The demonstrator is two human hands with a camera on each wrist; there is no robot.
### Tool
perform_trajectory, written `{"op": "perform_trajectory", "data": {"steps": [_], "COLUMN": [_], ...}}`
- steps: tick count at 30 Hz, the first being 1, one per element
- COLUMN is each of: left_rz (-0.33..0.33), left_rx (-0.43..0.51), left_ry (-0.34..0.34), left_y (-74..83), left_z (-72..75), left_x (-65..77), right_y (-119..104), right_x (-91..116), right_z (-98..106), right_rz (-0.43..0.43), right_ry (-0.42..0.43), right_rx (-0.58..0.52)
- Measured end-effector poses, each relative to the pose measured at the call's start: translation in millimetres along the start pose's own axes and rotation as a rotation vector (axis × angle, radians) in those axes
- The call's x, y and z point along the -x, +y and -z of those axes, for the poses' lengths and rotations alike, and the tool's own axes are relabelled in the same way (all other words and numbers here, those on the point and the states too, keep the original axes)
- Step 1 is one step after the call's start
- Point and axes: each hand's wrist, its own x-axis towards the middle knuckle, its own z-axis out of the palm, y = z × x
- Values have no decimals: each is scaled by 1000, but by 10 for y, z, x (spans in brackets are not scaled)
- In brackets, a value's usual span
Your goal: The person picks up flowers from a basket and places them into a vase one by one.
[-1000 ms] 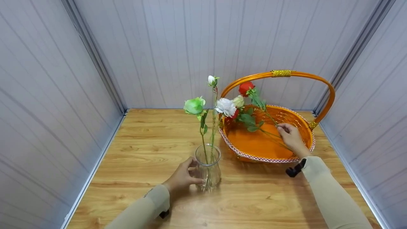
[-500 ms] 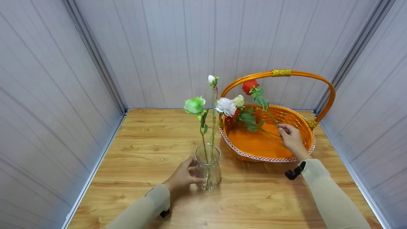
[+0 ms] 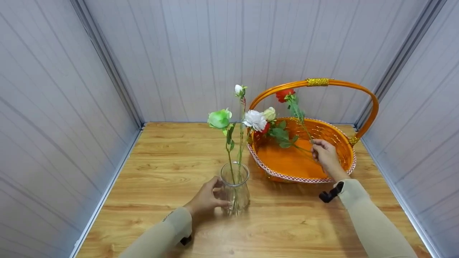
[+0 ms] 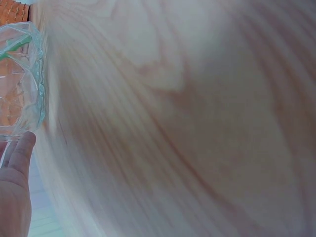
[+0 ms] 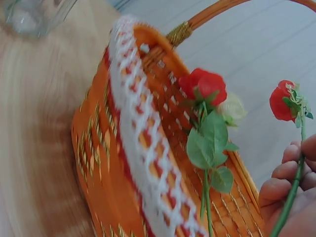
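The left hand (image 3: 206, 197) curves its thumb and fingers round the side of a clear glass vase (image 3: 242, 199), which stands upright on the table. A green rose (image 3: 219, 119) and a stem with a white bud (image 3: 239, 90) rise from the vase. Over the basket, the right hand (image 3: 327, 157) pinches the green stem of a red flower (image 3: 285, 95). In the right wrist view that stem (image 5: 292, 195) crosses the fingers. A second red flower (image 5: 202, 86) and a cream rose (image 5: 231, 109) lean in the basket. Which container the white ruffled flower (image 3: 255, 120) belongs to, I cannot tell.
An orange woven basket (image 3: 287, 176) with a tall handle (image 3: 373, 107) and a red-and-white trimmed rim stands right of the vase. The handle arches above the held flower. Pale panelled walls (image 3: 186, 61) enclose the wooden table (image 3: 165, 161) at the back and sides.
The held red flower has moved slightly right and up, its stem turning more upright. The right hand's fingers have shifted a little on the stem. The left hand and vase have stayed put.
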Motion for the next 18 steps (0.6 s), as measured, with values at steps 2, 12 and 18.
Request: {"op": "perform_trajectory", "data": {"steps": [2, 12, 18], "left_rz": [1, -7, -18], "left_rx": [18, 7, -21], "left_ry": [-1, 0, -1], "left_y": [3, 34, 39], "left_z": [-1, -10, -4], "left_x": [5, 15, 6], "right_y": [-18, -39, -23], "right_x": [4, 103, 147], "right_z": [-23, -194, -311], "right_rz": [-13, -7, 41], "right_ry": [-4, -69, -138], "right_rx": [-40, -137, -123]}}
